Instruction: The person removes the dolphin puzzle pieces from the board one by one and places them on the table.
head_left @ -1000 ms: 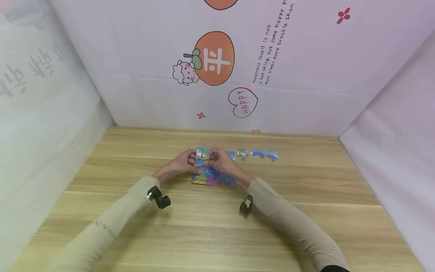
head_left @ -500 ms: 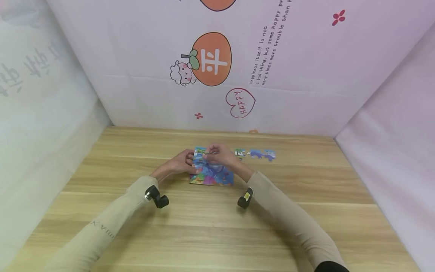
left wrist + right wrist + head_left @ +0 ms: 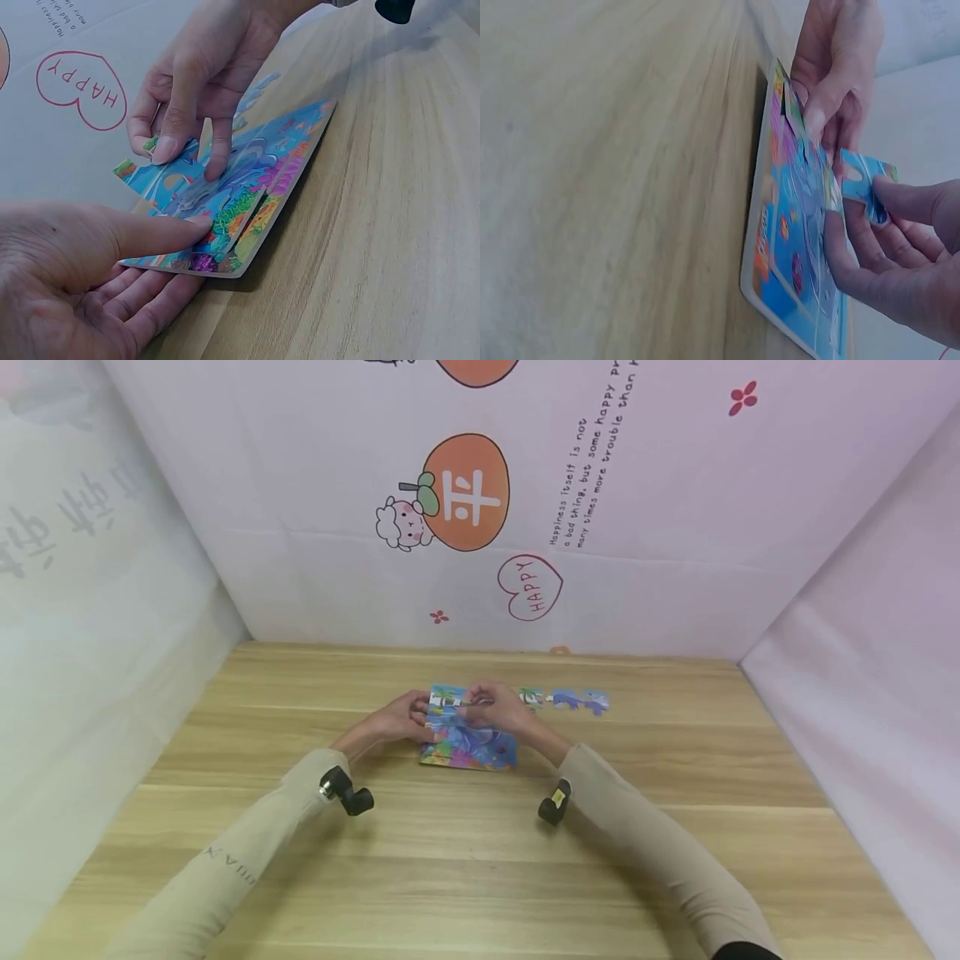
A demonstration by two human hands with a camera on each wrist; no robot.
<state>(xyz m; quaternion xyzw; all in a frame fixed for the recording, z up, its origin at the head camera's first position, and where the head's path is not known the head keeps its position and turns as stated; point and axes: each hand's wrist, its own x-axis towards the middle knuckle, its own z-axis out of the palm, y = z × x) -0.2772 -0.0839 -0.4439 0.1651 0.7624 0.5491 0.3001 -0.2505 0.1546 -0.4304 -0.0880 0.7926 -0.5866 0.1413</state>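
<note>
A tray-style jigsaw puzzle (image 3: 468, 758) with a blue sea picture lies at the middle of the table, tipped up on the left wrist side. My left hand (image 3: 401, 718) grips its left edge, thumb (image 3: 169, 234) on the picture and fingers underneath. Over the upper part of the puzzle, my right hand (image 3: 501, 708) pinches a blue puzzle piece (image 3: 862, 166) with a green corner, between thumb and fingers. One finger of that hand reaches down to the picture's surface. In the head view the right hand hides part of the puzzle.
Several loose puzzle pieces lie in a row to the right: one with a palm tree (image 3: 532, 696), then two purple-blue ones, a near piece (image 3: 566, 699) and a far piece (image 3: 597, 702). A printed cloth wall (image 3: 337, 585) stands behind the wooden table (image 3: 450, 877).
My right hand rises slightly, then shifts a little right over the puzzle, uncovering more of the palm tree at its upper left. The left hand keeps its grip on the edge.
</note>
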